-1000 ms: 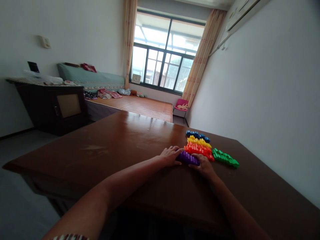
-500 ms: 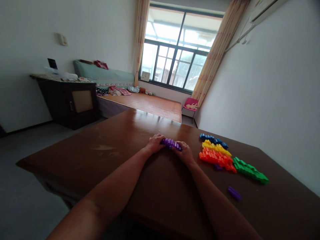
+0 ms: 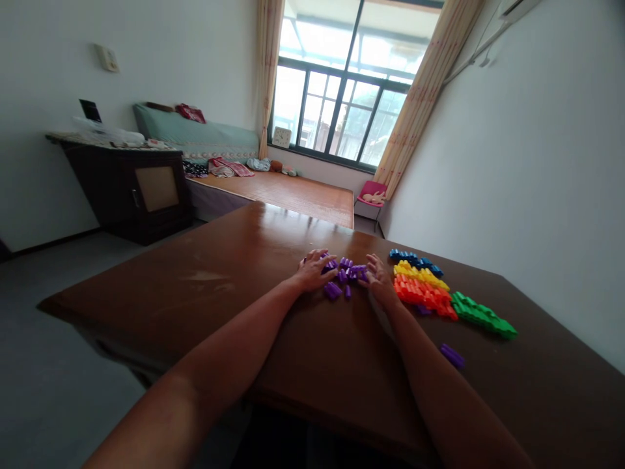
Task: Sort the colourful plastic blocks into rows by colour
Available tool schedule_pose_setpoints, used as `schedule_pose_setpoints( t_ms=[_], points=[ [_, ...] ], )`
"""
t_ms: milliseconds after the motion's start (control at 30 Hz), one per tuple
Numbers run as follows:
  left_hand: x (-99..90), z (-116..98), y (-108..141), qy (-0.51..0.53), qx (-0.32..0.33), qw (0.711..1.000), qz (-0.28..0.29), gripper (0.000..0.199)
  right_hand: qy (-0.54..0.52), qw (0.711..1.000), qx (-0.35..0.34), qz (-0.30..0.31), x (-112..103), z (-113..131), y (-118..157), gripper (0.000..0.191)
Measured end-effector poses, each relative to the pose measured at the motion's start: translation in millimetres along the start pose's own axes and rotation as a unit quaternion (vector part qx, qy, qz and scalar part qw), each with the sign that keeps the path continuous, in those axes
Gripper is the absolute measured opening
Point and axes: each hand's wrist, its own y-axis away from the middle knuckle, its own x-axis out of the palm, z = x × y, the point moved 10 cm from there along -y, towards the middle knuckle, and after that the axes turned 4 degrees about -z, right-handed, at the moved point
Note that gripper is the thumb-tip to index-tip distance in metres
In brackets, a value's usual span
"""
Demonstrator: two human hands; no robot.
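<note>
Several small purple plastic pieces (image 3: 345,274) lie scattered in a loose cluster on the brown table (image 3: 219,312). On the cluster's left side is my left hand (image 3: 315,270), fingers spread over some of the pieces. My right hand (image 3: 379,277) is at the right side of the cluster, its fingers apart and touching or nearly touching the pieces there. A few of them are partly hidden behind the fingers. Neither hand is closed around a piece.
Right of my right hand lie rows of blue (image 3: 416,262), yellow (image 3: 420,276), orange-red (image 3: 424,296) and green pieces (image 3: 482,315). One purple piece (image 3: 452,355) lies apart nearer me. Beyond the table are a bed (image 3: 303,192) and a pink chair (image 3: 372,193).
The purple pieces, held together in a row between both hands before, now lie spread loose on the table. My hands have opened and moved further apart. The view has tilted slightly downward.
</note>
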Motion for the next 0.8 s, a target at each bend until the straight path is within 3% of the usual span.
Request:
schedule_pose_setpoints(
  t_ms=[100,167,300,400,467,533,600,733,800],
  points=[
    [22.4,-19.4,11.5,-0.032,0.055,0.993,0.100,0.060,0.004,0.999,0.050,0.006,-10.5,2.8,5.7,0.055],
    [27.0,-21.7,13.9,-0.040,0.074,0.989,0.119,0.062,0.068,0.997,0.031,0.019,-28.7,15.8,11.5,0.050],
    [17.6,-6.6,4.1,-0.053,0.067,0.995,0.052,0.033,0.255,0.964,-0.052,0.061,-96.5,36.1,45.4,0.037],
    [13.7,7.9,-3.5,-0.061,0.043,0.997,0.005,0.025,0.359,0.928,-0.007,0.098,-155.3,11.5,86.0,0.044],
    [13.1,12.9,-6.2,-0.064,0.034,0.997,-0.013,0.026,0.386,0.913,0.036,0.126,-175.1,-10.3,109.9,0.051],
    [13.8,13.4,-7.2,-0.064,0.035,0.997,-0.019,0.026,0.373,0.915,0.051,0.146,-168.8,-21.7,123.2,0.047],
    [13.5,11.4,-7.1,-0.062,0.041,0.997,-0.019,0.026,0.328,0.934,0.041,0.134,-144.6,-18.5,121.9,0.039],
    [12.0,8.1,-6.2,-0.063,0.051,0.997,-0.008,0.029,0.180,0.981,-0.007,0.077,-99.9,9.2,85.8,0.050],
    [11.8,7.8,-6.0,-0.061,0.054,0.997,-0.003,0.031,0.167,0.985,-0.038,0.023,-111.5,18.2,57.2,0.054]
  ],
)
